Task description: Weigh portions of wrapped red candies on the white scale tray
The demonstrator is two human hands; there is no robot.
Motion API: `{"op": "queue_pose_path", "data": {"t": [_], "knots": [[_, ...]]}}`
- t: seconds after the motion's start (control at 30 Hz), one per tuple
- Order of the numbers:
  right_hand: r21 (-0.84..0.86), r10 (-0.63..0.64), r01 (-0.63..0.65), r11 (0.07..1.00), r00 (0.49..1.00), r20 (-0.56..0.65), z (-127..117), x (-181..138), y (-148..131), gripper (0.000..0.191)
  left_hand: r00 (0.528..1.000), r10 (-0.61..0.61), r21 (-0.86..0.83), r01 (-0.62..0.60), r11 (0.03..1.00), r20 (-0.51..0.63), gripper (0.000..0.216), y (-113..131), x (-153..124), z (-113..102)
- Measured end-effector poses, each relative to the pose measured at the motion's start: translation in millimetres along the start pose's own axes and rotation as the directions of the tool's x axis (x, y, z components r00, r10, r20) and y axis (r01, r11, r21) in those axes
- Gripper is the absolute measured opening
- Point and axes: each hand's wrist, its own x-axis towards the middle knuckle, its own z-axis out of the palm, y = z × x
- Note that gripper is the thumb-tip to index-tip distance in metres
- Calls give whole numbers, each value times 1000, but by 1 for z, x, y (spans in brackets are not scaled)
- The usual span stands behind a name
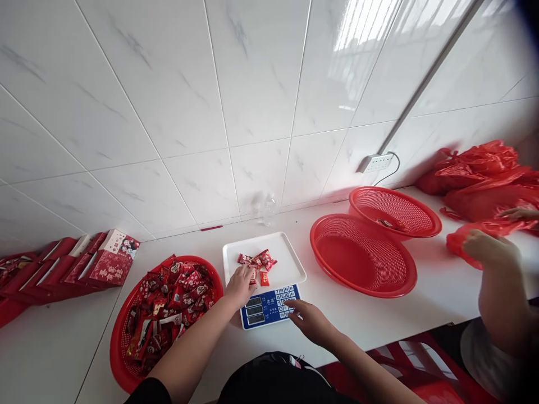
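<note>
On the white tray point(286, 258) of a digital scale lie several red wrapped candies point(266, 259). My left hand point(241, 287) reaches over the tray's near left side, its fingers bent and closed on a wrapped candy point(253, 276) there; the thumb is hidden. Beside the scale's blue panel point(263, 308), my right hand point(315, 324) is open and holds nothing, with its fingertips close to the number keys. Whether they touch a key I cannot tell. A red plastic basket point(118, 359) full of mixed wrapped candies stands left of the scale.
Two red mesh baskets point(357, 286) overlap on the right; the rear one holds a few candies. Red gift boxes point(110, 264) line the far left. A clear plastic item point(267, 207) stands by the wall. Another person's hand point(490, 247) handles a red bag near red bags point(484, 185).
</note>
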Motion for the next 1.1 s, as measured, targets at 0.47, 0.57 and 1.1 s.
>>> {"op": "queue_pose_path", "data": {"t": [0.47,0.57,1.1], "knots": [[-235,-61,64,970,998,22,-11,103,-30,59,989,-140,-48,143,989,45,66,-5,11,-3],[-238,-97,82,968,994,-52,-18,97,-15,53,994,-100,-148,93,985,-39,59,-10,-12,-1],[-394,397,-510,765,855,-335,-52,16,90,52,928,-372,-72,368,927,-40,59,-64,-129,21]]}}
